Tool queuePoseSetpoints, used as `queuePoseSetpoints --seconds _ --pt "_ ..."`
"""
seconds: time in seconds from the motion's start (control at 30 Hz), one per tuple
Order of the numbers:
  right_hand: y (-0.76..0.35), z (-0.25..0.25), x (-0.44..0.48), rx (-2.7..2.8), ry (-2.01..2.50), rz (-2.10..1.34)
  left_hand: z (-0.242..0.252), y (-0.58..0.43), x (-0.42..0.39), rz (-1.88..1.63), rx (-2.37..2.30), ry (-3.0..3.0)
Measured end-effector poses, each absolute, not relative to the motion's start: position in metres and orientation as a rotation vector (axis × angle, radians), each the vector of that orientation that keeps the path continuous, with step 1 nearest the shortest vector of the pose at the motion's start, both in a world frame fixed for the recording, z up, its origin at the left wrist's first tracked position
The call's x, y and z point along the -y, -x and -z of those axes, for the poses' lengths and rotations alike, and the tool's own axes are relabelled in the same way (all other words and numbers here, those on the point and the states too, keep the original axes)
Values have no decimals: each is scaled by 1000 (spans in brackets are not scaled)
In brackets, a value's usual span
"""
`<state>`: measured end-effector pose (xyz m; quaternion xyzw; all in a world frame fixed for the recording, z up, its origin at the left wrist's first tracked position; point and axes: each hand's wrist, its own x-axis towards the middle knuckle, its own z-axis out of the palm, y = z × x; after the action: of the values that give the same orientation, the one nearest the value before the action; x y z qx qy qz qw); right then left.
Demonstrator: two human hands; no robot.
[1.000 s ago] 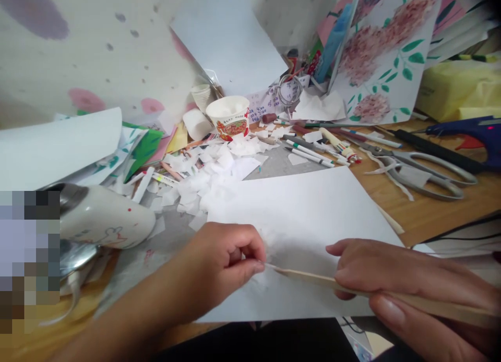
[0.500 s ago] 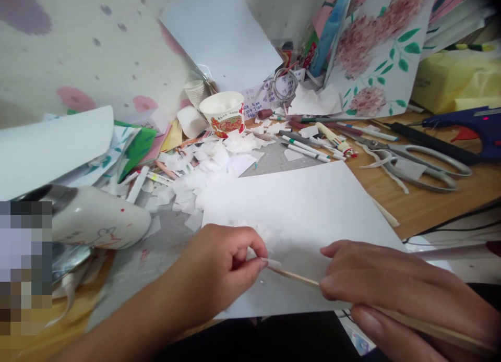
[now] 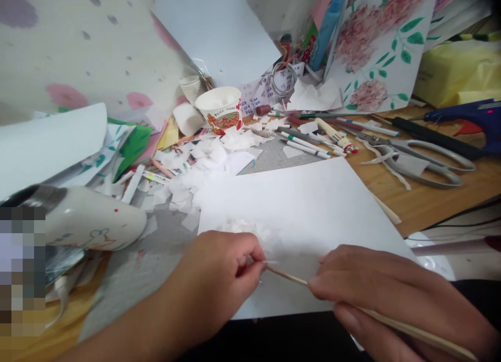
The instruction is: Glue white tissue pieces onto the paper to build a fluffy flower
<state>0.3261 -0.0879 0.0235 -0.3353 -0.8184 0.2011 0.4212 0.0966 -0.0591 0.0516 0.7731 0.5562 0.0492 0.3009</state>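
My left hand (image 3: 219,281) is closed in a pinch between thumb and forefinger. A small, thin white paper piece (image 3: 271,262) pokes out of that pinch, touching the tip of a slender wooden stick (image 3: 290,276). The stick slants down to the right into my right hand (image 3: 387,286), whose thumb and fingers close round it; its back end shows below the palm. Both hands are over the near part of a large white paper sheet (image 3: 313,205). Just beyond my left fingers, a loose heap of small white scraps (image 3: 245,227) lies on the sheet.
Torn paper scraps (image 3: 182,190) cover the mat to the left, near a white tumbler (image 3: 102,216) on its side. A printed paper bowl (image 3: 219,114) stands behind. Pens (image 3: 305,148), large scissors (image 3: 430,164) and a blue glue gun (image 3: 465,117) lie to the right.
My right hand and the stick have shifted slightly left toward my left hand. The paper piece in the left fingers now looks narrower. The view has moved a little.
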Motion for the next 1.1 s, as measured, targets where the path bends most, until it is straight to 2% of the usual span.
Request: queuePoseSetpoints --seconds 0.23,0.5,0.67,0.93,1.1 --pt "-318 -24 81 2037 805 -481 -50 -95 58 -72 -1446 -2171" --pt "-315 -20 83 2031 857 -501 -58 -74 44 -457 -1408 -1694" --pt "-314 -21 81 1976 819 -605 -57 -72 41 -506 -1267 -1477" --pt "-336 -14 90 1835 1120 -617 -61 -72 38 -530 -1338 -1834" --pt "-344 -8 92 1864 1119 -564 -56 -76 34 -698 -1377 -1592"
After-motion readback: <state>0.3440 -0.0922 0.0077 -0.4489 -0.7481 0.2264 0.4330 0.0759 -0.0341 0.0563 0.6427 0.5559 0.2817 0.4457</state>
